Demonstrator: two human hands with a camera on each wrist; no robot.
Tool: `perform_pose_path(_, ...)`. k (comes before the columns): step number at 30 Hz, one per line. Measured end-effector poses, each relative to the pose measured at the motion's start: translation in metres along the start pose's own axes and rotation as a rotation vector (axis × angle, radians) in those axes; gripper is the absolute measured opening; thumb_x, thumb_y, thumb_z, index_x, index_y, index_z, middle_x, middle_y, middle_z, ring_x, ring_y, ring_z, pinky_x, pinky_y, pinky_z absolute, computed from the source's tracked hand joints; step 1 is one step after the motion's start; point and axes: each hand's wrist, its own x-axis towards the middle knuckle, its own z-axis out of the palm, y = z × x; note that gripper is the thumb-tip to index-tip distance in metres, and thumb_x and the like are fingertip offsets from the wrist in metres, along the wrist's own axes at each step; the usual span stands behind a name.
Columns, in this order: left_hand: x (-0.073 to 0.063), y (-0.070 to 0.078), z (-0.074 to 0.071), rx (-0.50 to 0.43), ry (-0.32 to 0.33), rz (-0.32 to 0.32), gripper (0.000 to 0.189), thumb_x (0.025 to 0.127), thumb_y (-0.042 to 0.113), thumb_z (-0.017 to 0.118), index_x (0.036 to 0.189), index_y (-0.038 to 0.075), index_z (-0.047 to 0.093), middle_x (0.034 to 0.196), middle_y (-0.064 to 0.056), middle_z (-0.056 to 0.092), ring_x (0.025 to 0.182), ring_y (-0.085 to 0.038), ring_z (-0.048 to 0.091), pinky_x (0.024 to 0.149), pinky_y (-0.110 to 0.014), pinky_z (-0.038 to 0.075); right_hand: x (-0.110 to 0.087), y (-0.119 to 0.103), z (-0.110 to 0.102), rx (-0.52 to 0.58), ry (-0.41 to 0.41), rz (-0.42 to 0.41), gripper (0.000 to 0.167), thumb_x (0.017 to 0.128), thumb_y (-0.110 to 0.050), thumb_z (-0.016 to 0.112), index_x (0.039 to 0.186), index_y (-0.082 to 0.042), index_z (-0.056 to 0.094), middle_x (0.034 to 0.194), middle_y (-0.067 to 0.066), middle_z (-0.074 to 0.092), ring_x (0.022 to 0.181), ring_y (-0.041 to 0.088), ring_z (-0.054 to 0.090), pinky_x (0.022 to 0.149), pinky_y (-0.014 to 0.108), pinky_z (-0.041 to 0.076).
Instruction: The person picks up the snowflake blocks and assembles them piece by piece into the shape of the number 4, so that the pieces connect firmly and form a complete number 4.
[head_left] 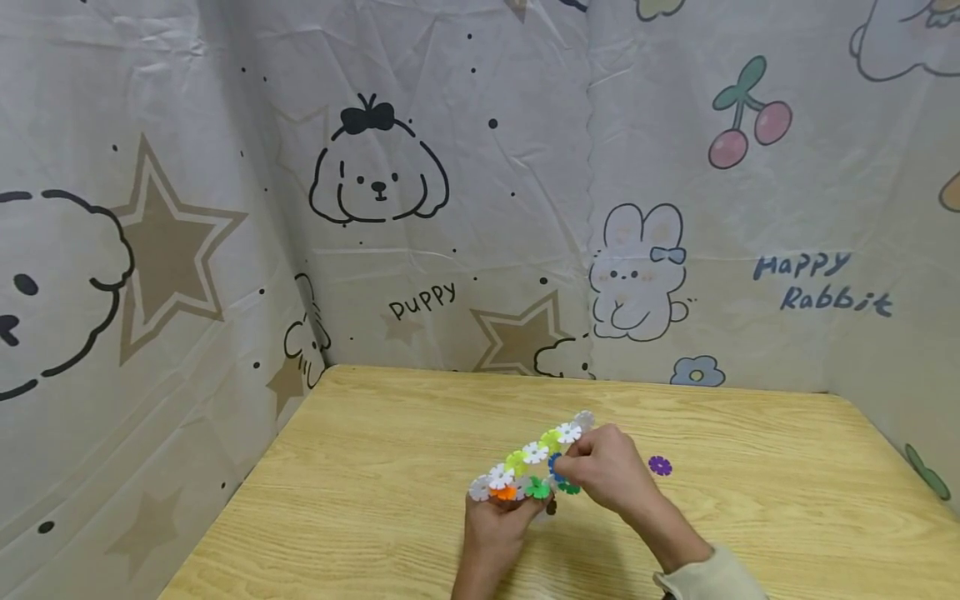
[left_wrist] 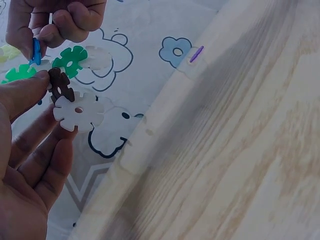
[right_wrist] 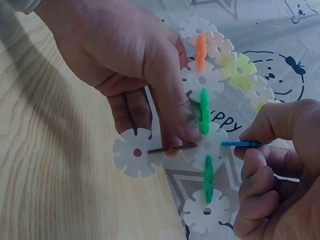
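Note:
My left hand (head_left: 495, 532) holds a chain of interlocking snowflake discs (head_left: 534, 452) up over the table, its thumb resting by a brown disc (left_wrist: 61, 87). White, yellow, orange and green discs make up the chain. On one side the brown disc joins a white end disc (left_wrist: 75, 112). Between thumb and forefinger my right hand (head_left: 611, 468) pinches a blue snowflake disc (right_wrist: 241, 144). The blue disc's edge meets a white disc (right_wrist: 209, 144) of the chain, opposite the brown one; how far it is slotted in I cannot tell.
A loose purple snowflake disc (head_left: 660, 465) lies on the wooden table (head_left: 360, 467), to the right of my right hand. Printed cloth (head_left: 510, 183) hangs behind the table and along its sides.

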Motion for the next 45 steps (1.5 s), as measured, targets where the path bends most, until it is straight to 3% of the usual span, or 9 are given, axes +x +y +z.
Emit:
perform_pose_path(6, -0.001, -0.003, 0.001, 0.014, 0.019, 0.032, 0.026, 0.081, 0.000, 0.081, 0.106, 0.000, 0.074, 0.095, -0.010, 0.075, 0.092, -0.021, 0.071, 0.082, -0.031, 0.055, 0.000, 0.003, 0.005, 0.037, 0.014, 0.011, 0.022, 0.071, -0.001, 0.066, 0.050, -0.007, 0.062, 0.053, -0.006, 0.053, 0.050, 0.008, 0.037, 0.044, 0.022, 0.025)
perform_pose_path(10, 0.000, -0.005, 0.002, 0.015, 0.021, 0.061, 0.022, 0.082, -0.002, 0.080, 0.104, 0.000, 0.074, 0.090, -0.010, 0.075, 0.084, -0.018, 0.071, 0.078, -0.031, 0.056, 0.001, 0.004, 0.007, 0.040, 0.027, 0.011, 0.020, 0.072, -0.001, 0.068, 0.053, -0.008, 0.066, 0.057, -0.005, 0.058, 0.050, 0.009, 0.040, 0.044, 0.022, 0.028)
perform_pose_path(19, 0.004, 0.000, -0.002, 0.048, -0.012, -0.009, 0.018, 0.084, 0.005, 0.080, 0.101, 0.001, 0.074, 0.081, -0.007, 0.074, 0.074, -0.023, 0.072, 0.074, -0.030, 0.056, 0.001, 0.005, 0.006, 0.045, 0.011, 0.025, 0.017, 0.074, -0.005, 0.070, 0.057, -0.008, 0.067, 0.062, -0.004, 0.061, 0.050, 0.009, 0.038, 0.045, 0.022, 0.028)
perform_pose_path(23, 0.004, -0.001, -0.004, 0.055, 0.005, -0.030, 0.021, 0.083, 0.003, 0.081, 0.101, -0.002, 0.073, 0.084, -0.009, 0.074, 0.078, -0.021, 0.072, 0.077, -0.030, 0.056, 0.000, 0.005, 0.000, 0.039, -0.039, 0.027, 0.010, 0.078, -0.014, 0.075, 0.068, -0.009, 0.074, 0.068, -0.004, 0.064, 0.058, 0.012, 0.047, 0.050, 0.027, 0.037)
perform_pose_path(28, 0.006, -0.003, -0.007, 0.060, 0.056, -0.008, 0.026, 0.079, 0.002, 0.084, 0.103, 0.000, 0.073, 0.092, -0.009, 0.075, 0.087, -0.021, 0.071, 0.081, -0.031, 0.055, -0.002, 0.007, -0.012, 0.042, -0.091, 0.004, 0.012, 0.082, -0.023, 0.079, 0.081, -0.011, 0.077, 0.076, -0.003, 0.068, 0.072, 0.016, 0.059, 0.061, 0.035, 0.048)
perform_pose_path(34, 0.009, -0.003, -0.013, -0.008, 0.067, -0.001, 0.031, 0.077, -0.002, 0.084, 0.105, -0.005, 0.071, 0.098, -0.022, 0.072, 0.090, -0.022, 0.071, 0.082, -0.033, 0.056, -0.004, 0.021, -0.024, 0.022, -0.064, 0.038, 0.015, 0.085, -0.023, 0.079, 0.091, -0.009, 0.077, 0.082, -0.002, 0.069, 0.076, 0.016, 0.061, 0.066, 0.036, 0.051)
perform_pose_path(45, 0.011, -0.006, -0.019, -0.016, 0.044, -0.008, 0.035, 0.076, 0.000, 0.085, 0.107, -0.004, 0.069, 0.101, -0.025, 0.070, 0.093, -0.022, 0.071, 0.083, -0.035, 0.056, -0.001, 0.058, -0.041, -0.062, 0.009, 0.105, 0.014, 0.088, -0.021, 0.077, 0.093, -0.007, 0.077, 0.089, -0.001, 0.070, 0.081, 0.016, 0.061, 0.067, 0.035, 0.051)
